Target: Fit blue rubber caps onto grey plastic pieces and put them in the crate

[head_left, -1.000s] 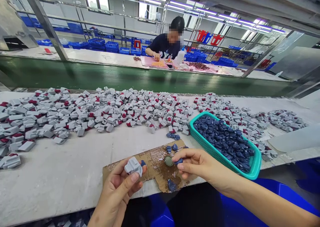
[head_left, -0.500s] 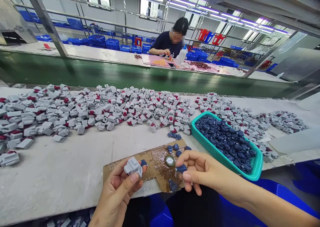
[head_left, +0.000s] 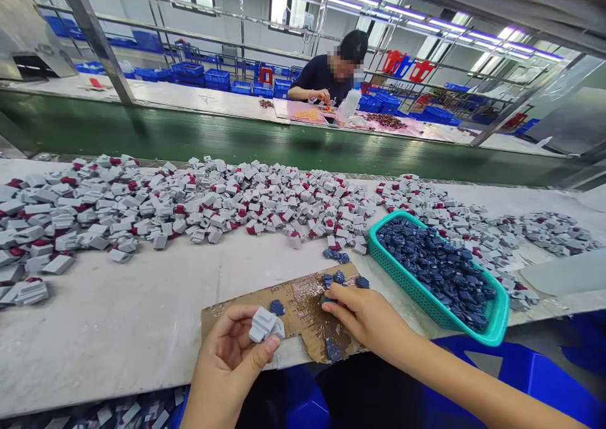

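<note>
Grey plastic block sits in my left hand, clamped between thumb and fingers. Just beyond those fingers, a dark blue piece lies on a torn cardboard sheet with a shiny brown smear across it. My right hand is over the sheet's right side, fingers together, their tips at the edge of another dark blue piece. I cannot tell whether they are gripping it. More blue pieces lie just past those fingertips, and one lies below them. To the right of my right fingers is a teal mesh basket heaped with dark blue pieces. Farther ahead, grey blocks with red parts spread across a white bench. Across the aisle, a co-worker works at another bench.
</note>
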Demonstrator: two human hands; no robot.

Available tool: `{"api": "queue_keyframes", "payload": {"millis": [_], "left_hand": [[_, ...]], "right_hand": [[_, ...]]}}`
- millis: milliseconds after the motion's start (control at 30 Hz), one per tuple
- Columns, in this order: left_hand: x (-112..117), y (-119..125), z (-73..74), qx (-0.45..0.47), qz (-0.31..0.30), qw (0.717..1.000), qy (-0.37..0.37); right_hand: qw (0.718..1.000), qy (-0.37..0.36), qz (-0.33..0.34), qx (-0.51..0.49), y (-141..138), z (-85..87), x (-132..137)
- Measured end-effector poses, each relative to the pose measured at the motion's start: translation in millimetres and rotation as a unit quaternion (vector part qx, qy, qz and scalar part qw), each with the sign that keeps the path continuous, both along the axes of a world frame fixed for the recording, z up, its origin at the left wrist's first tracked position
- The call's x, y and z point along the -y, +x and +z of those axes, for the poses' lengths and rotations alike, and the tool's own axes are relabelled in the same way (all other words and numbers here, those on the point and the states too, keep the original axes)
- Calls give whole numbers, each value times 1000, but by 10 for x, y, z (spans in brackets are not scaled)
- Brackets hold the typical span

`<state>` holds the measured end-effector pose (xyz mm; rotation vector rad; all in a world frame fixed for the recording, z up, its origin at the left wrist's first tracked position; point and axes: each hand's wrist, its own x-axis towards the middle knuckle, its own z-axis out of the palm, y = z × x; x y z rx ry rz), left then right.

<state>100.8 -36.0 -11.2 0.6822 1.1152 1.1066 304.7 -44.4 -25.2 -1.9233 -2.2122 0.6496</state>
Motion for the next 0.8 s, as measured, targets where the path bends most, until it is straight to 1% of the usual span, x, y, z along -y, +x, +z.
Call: {"api": "queue_keyframes", "payload": {"millis": [100,200,267,300,333,367,433,467,500,533,600,667,700,800], "left_hand": [[-5,-14,-5,-27,10,1000,6],[-5,-14,2,-23,12,1000,8],[2,-7,8,-4,11,1000,7],[8,-2,13,4,9,1000,7],[15,5,20,11,7,1000,7],[24,12,29,17,4,1000,9],[44,28,55,29,-2,999,12],[54,36,71,34,-6,999,14],[62,42,88,36,-10,999,15],[70,46,106,37,-13,999,17],[79,51,138,29,-16,999,19],[81,54,160,20,-22,999,21],[81,56,164,17,-27,999,23],[80,69,149,0,-36,999,34]], "right_hand": [[1000,8,2,9,-5,-17,17],[1000,15,-5,9,-10,11,15],[999,7,-10,-37,-40,81,17],[996,-2,-22,-87,-71,134,22],[987,-15,-42,-156,-113,196,30],[969,-33,-66,-237,-166,264,39],[911,-75,-105,-391,-285,398,59],[882,-93,-111,-448,-343,456,67],[860,-108,-109,-487,-394,502,72],[845,-119,-104,-511,-435,537,75],[831,-128,-97,-532,-487,572,76],[827,-130,-93,-540,-508,570,76],[827,-131,-90,-539,-514,560,77],[843,-136,-79,-513,-525,509,89]]}}
